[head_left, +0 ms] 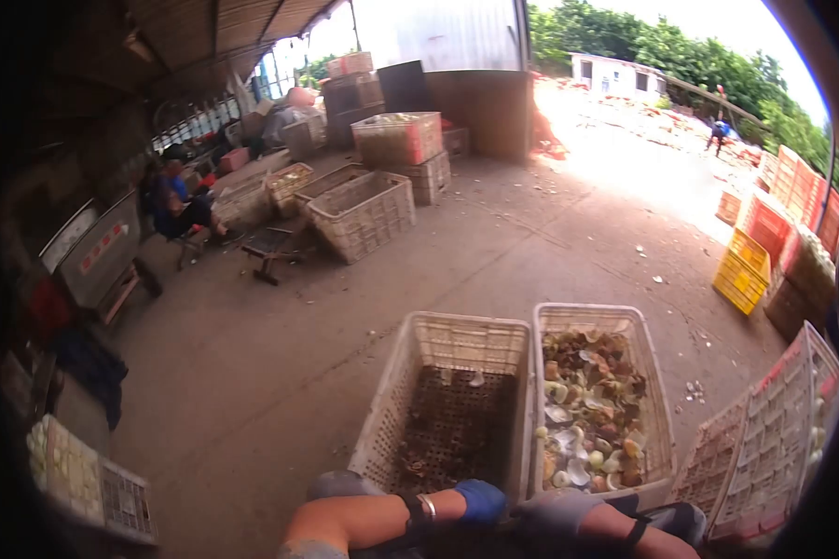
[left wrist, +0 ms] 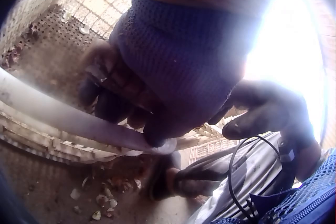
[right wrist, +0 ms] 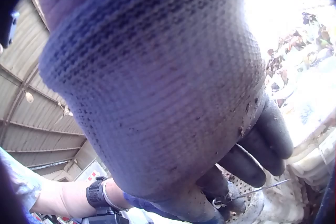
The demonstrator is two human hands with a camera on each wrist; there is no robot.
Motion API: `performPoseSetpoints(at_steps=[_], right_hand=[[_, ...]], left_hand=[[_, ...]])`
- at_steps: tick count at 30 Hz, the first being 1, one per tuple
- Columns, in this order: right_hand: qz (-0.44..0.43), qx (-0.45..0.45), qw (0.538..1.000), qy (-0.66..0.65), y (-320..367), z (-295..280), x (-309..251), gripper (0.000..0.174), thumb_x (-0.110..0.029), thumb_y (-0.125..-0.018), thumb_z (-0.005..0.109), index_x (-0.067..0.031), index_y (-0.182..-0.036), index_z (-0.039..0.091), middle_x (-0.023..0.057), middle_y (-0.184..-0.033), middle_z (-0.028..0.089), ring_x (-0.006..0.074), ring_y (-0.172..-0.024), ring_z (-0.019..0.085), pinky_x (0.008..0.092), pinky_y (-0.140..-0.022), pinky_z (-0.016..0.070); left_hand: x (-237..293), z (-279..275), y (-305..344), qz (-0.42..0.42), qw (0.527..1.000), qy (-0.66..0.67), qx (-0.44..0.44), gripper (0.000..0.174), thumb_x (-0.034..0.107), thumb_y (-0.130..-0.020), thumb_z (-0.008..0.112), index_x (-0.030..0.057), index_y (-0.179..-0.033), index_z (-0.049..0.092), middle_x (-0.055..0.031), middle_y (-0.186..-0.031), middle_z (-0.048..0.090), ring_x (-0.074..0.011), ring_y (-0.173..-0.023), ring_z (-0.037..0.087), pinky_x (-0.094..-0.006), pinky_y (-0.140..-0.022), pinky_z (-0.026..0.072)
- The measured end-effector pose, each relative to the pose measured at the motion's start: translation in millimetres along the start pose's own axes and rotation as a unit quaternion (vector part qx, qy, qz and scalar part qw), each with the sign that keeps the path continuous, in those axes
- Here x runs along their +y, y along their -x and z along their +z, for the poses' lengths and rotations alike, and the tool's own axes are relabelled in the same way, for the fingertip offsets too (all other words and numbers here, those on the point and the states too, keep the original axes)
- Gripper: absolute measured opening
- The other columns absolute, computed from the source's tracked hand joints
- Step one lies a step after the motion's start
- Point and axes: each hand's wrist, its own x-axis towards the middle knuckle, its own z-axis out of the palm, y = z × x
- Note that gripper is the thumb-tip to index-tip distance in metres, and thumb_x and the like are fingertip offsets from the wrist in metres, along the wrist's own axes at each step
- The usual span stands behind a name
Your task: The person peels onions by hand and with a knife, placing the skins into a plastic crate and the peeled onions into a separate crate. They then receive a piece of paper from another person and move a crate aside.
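Two white plastic crates stand side by side in front of me. The left crate [head_left: 457, 345] holds only dark scraps, while the right crate [head_left: 657, 424] is heaped with shells [head_left: 592, 410]. My left hand [head_left: 481, 501], in a blue glove, curls its fingers [left wrist: 113, 106] over the near rim [left wrist: 63, 121] of the left crate. Just to its right, my right hand [head_left: 555, 511] wears a grey glove, and its dark fingers [right wrist: 262, 153] curl close to a crate rim [right wrist: 315, 163]. What those fingers hold is hidden. A thin metal piece [right wrist: 260, 188] shows beneath them.
Slatted crates [head_left: 774, 438] lean at my right, and another crate [head_left: 89, 480] lies at my left. Several stacked crates [head_left: 364, 210] and a seated person [head_left: 172, 205] are across the concrete floor. Yellow and red crates [head_left: 746, 265] line the right edge.
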Motion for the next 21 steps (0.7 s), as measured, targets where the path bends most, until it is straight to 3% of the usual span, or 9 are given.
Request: performPoseSetpoints(at_steps=[1,2,4,6,21], right_hand=[[0.009,-0.041,0.998,0.051,4.5,-8.8,-9.0,0.051,-0.043,-0.092,0.062,-0.0118,-0.132,0.064,0.0184,-0.118,0.071,0.0376,-0.114,0.067,0.0449,-0.097,0.0539],[-0.037,-0.057,0.995,0.079,-1.0,-14.1,-21.7,0.051,-0.043,-0.092,0.062,-0.0118,-0.132,0.064,0.0184,-0.118,0.071,0.0376,-0.114,0.067,0.0449,-0.097,0.0539],[-0.039,-0.028,0.992,0.117,8.0,-18.4,-33.0,0.066,-0.034,-0.092,0.067,-0.0169,-0.148,0.037,0.0241,-0.116,0.071,0.0424,-0.1,0.07,0.0459,-0.078,0.058],[-0.015,0.017,0.99,0.137,12.8,-19.8,-33.0,0.096,-0.026,-0.091,0.073,-0.022,-0.164,0.011,0.0298,-0.113,0.07,0.0471,-0.086,0.074,0.0468,-0.06,0.0621],[-0.061,-0.021,0.994,0.085,-6.2,-13.3,-8.7,0.066,-0.025,-0.095,0.065,-0.0213,-0.155,0.037,0.03,-0.118,0.069,0.0345,-0.09,0.076,0.0472,-0.062,0.0623]], left_hand=[[14.4,-23.4,18.0,-0.012,1.0,-0.02,-0.002,0.032,0.033,-0.083,0.067,0.0061,-0.096,0.078,-0.0213,-0.097,0.074,-0.0403,-0.094,0.072,-0.0471,-0.079,0.0573],[19.7,-31.1,26.5,-0.025,1.0,-0.009,0.009,0.028,0.029,-0.081,0.068,0.0081,-0.096,0.079,-0.0205,-0.096,0.075,-0.0406,-0.093,0.073,-0.0476,-0.078,0.0576],[20.7,-29.9,26.0,-0.037,0.999,0.015,0.026,0.025,0.025,-0.079,0.069,0.0101,-0.096,0.079,-0.0197,-0.095,0.075,-0.041,-0.092,0.073,-0.0481,-0.077,0.0578],[17.6,-27.4,21.1,-0.019,1.0,-0.006,-0.006,0.029,0.029,-0.081,0.067,0.0088,-0.099,0.078,-0.0194,-0.101,0.075,-0.0396,-0.098,0.072,-0.0478,-0.082,0.0569],[10.8,-12.9,10.3,0.007,0.999,-0.03,0.028,0.027,0.025,-0.076,0.072,0.0079,-0.095,0.079,-0.0185,-0.096,0.075,-0.0385,-0.093,0.073,-0.0458,-0.078,0.0581]])
